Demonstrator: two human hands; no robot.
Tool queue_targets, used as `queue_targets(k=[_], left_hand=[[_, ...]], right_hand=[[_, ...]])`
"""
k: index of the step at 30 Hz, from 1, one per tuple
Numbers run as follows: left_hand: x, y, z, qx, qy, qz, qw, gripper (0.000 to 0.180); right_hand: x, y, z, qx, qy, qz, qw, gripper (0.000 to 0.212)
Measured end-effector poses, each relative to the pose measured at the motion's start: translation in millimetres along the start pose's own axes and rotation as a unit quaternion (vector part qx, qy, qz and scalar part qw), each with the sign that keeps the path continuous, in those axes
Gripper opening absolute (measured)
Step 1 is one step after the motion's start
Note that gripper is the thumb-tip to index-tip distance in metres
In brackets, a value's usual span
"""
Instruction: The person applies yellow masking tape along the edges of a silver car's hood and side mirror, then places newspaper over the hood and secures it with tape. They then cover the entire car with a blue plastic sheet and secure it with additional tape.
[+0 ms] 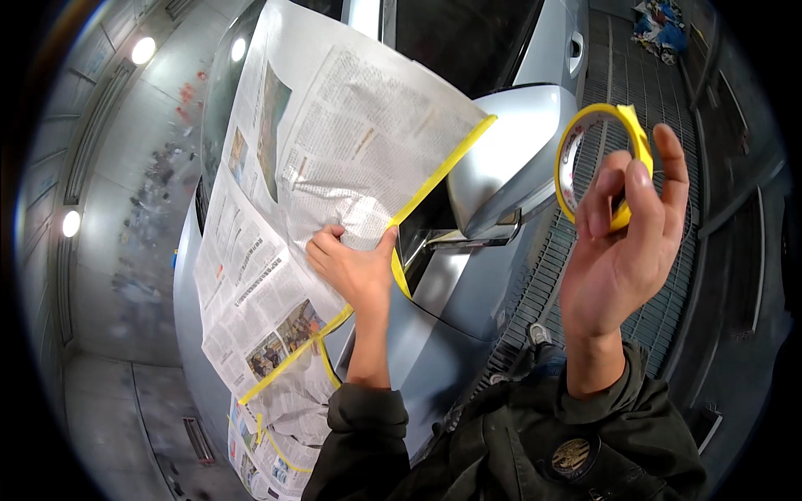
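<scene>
My left hand (355, 267) presses on a sheet of newspaper (368, 125) laid over a silver-blue car. Its thumb rests on the yellow tape strip (443, 171) along the sheet's right edge, apart from the curled fingers. Creases run through the paper by the fingertips. My right hand (622, 242) is raised to the right of the side mirror (514, 154) and holds a roll of yellow masking tape (566, 179), with fingers passing through its ring. A short loose end sticks up at the roll's top.
More newspaper (242, 284), joined by yellow tape, covers the car's front and windscreen side. The mirror juts out beside the taped edge. A metal grate floor (614, 92) runs along the car's right, with a colourful heap (660, 33) at the far end. Lit lamps (144, 50) appear at left.
</scene>
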State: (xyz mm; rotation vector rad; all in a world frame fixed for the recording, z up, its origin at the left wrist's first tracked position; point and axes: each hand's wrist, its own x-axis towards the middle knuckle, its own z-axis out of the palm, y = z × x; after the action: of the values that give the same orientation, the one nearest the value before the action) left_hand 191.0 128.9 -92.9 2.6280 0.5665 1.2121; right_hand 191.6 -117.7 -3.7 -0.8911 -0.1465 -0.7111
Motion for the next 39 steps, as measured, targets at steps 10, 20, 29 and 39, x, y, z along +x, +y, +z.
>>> queue_targets(k=[10, 20, 29, 39], left_hand=[[19, 6, -16, 0.171, -0.205, 0.421, 0.867, 0.052], [73, 57, 32, 0.268, -0.221, 0.487, 0.802, 0.061], [76, 64, 42, 0.281, -0.207, 0.476, 0.807, 0.056], [78, 75, 73, 0.339, -0.183, 0.512, 0.768, 0.055]], right_hand=[[19, -5, -44, -0.018, 0.035, 0.023, 0.999, 0.043], [54, 10, -65, -0.027, 0.034, 0.022, 0.999, 0.036], [68, 31, -61, 0.011, -0.02, 0.037, 0.999, 0.024], [58, 40, -46, 0.027, -0.091, 0.067, 0.993, 0.022]])
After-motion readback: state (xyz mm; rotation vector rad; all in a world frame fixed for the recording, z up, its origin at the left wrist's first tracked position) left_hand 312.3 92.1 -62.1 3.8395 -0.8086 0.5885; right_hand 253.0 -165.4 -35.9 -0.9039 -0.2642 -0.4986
